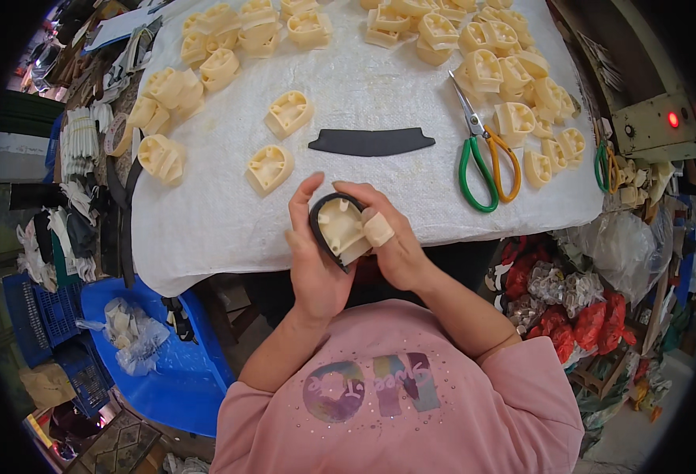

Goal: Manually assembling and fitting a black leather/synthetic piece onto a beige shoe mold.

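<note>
Between my two hands, just off the table's near edge, is a cream plastic shoe heel, its hollow, ribbed side facing up. A black strip curves around its rounded edge. My left hand grips the heel from the left, palm and fingers along the black strip. From the right, my right hand holds it, fingers over the far edge; a pale wrap covers the thumb. Beyond the hands a flat black strip lies on the white-covered table. Two loose cream heels lie to its left.
Scissors with green and orange handles lie right of the flat strip. Many cream heels are heaped along the far and right parts of the table. A blue plastic tub stands at lower left. Red bags sit at right below the table.
</note>
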`<control>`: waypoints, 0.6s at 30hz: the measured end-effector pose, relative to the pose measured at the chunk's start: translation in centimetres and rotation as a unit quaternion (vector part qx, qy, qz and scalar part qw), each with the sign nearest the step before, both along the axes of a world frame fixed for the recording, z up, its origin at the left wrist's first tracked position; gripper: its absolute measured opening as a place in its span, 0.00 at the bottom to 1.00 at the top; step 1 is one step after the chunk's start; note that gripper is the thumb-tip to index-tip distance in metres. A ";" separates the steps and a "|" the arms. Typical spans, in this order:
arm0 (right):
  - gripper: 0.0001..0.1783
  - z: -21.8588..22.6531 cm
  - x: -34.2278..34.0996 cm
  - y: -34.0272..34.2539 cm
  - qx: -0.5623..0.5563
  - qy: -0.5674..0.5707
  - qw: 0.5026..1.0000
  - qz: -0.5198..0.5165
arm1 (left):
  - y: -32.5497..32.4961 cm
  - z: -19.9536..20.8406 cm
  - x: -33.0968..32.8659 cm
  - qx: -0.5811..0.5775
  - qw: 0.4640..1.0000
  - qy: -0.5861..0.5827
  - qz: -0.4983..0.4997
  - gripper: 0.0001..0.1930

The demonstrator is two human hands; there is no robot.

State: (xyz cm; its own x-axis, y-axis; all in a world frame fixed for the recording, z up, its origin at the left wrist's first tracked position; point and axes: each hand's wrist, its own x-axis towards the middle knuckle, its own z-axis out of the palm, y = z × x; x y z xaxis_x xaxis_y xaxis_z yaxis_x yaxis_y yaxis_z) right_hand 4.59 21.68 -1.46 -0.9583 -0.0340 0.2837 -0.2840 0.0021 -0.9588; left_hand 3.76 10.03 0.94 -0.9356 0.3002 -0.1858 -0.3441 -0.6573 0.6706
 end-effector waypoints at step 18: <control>0.17 2.1 -1.1 3.2 -0.048 -0.169 0.984 0.017 | -3.2 0.8 -1.4 -0.317 0.925 0.186 -0.097 0.33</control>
State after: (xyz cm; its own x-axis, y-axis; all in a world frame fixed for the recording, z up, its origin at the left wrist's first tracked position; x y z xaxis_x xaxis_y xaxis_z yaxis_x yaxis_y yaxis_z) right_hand 3.52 24.85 0.64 -0.9972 -0.0564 -0.0481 0.0534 -0.0968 -0.9939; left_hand 2.34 6.87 1.70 -0.9103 0.4098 -0.0581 -0.0825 -0.0422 0.9957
